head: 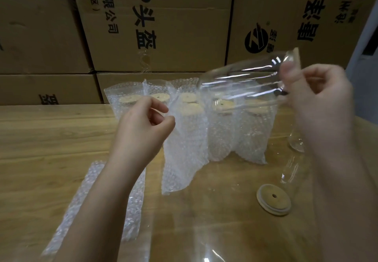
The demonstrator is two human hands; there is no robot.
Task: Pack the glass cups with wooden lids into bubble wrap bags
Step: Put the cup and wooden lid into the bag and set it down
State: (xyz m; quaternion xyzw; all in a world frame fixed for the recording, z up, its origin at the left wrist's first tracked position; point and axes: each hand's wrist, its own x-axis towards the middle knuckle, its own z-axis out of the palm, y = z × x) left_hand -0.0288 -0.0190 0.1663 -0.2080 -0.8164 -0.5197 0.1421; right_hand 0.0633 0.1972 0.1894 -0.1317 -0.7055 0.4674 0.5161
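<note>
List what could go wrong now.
The right hand holds the glass cup tilted in the air by one end; a slip could drop it onto packed cups. Another bare glass stands by that forearm and could be knocked. The left hand pinches the bubble wrap bag by one edge; it could sag shut.

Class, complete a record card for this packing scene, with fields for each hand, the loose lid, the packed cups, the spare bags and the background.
left hand: pinches top edge of an empty bubble wrap bag hanging to the table
right hand: holds a glass cup in the air, tilted, blurred
wooden lid: loose, flat on table
packed cups: bagged, standing in a row behind
spare bags: flat under left forearm
background: cardboard boxes
</note>
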